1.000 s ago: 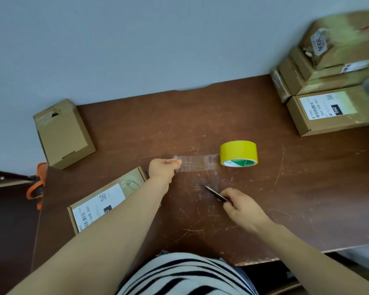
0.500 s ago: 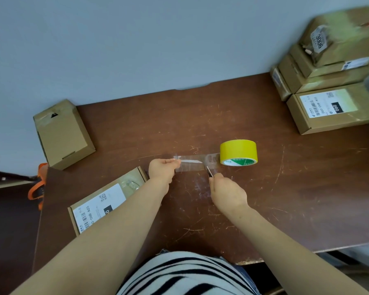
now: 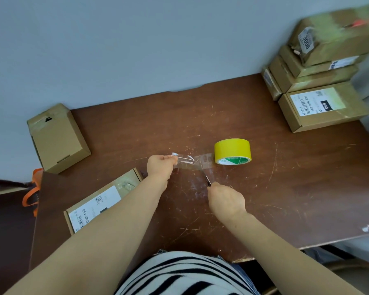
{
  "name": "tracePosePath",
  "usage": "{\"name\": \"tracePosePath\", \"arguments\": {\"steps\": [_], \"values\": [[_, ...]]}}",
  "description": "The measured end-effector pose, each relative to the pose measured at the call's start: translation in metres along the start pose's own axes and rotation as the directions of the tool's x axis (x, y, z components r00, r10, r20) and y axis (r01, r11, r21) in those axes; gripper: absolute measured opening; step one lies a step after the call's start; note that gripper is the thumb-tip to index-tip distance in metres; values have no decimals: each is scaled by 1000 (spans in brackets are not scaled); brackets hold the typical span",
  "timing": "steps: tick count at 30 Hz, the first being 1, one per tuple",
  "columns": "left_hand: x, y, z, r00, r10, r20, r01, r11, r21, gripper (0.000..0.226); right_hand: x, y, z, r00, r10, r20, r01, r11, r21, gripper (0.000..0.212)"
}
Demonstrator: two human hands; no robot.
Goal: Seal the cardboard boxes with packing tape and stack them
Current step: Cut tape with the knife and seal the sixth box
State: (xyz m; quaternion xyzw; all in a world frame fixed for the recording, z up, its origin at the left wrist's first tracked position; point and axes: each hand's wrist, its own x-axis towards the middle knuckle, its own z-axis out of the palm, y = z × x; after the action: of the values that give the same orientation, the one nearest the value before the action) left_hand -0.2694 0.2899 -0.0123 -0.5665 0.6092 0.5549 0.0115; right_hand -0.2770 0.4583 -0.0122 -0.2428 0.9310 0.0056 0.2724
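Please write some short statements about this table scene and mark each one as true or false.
The left hand pinches the end of a clear tape strip. True.
The tape roll is blue. False: it is yellow.
The right hand holds a small cutter near the strip. True.
The stack of boxes stands on the left. False: it stands at the far right corner of the table.
A box lies under the tape roll. False: the roll rests directly on the table.
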Motion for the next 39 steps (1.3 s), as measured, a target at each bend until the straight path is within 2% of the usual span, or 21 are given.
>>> {"name": "tracePosePath", "arguments": {"steps": [4, 7, 11, 14, 19, 26, 31, 39], "values": [[-4, -1, -2, 999, 34, 7, -34, 999, 41, 25, 0, -1, -3, 999, 22, 36, -26, 994, 102, 24], [-6, -2, -3, 999, 37, 5, -37, 998, 55, 16, -3, 1, -6, 998, 29, 64, -44, 968, 249, 32], [-5, -2, -2, 997, 70, -14, -68, 995, 70, 11, -9, 8, -7, 998, 66, 2, -62, 922, 383, 34], [-4, -7, -1, 996, 81, -30, -78, 994, 81, 13, -4, 6, -8, 996, 83, -43, -61, 925, 375, 36], [-3, -7, -2, 997, 66, -37, -64, 997, 53, 18, 8, -5, -11, 999, 41, -21, -32, 947, 318, 35], [-2, -6, -1, 995, 85, -48, -81, 993, 80, 17, 5, -2, -4, 995, 66, -70, -38, 936, 349, 37], [-1, -6, -1, 993, 106, -60, -100, 991, 91, 15, 15, -5, -5, 998, 44, -51, -30, 968, 248, 32], [1, -8, 0, 989, 129, -69, -121, 987, 106, 17, 6, 4, 0, 1000, 21, -14, -17, 967, 255, 35]]}}
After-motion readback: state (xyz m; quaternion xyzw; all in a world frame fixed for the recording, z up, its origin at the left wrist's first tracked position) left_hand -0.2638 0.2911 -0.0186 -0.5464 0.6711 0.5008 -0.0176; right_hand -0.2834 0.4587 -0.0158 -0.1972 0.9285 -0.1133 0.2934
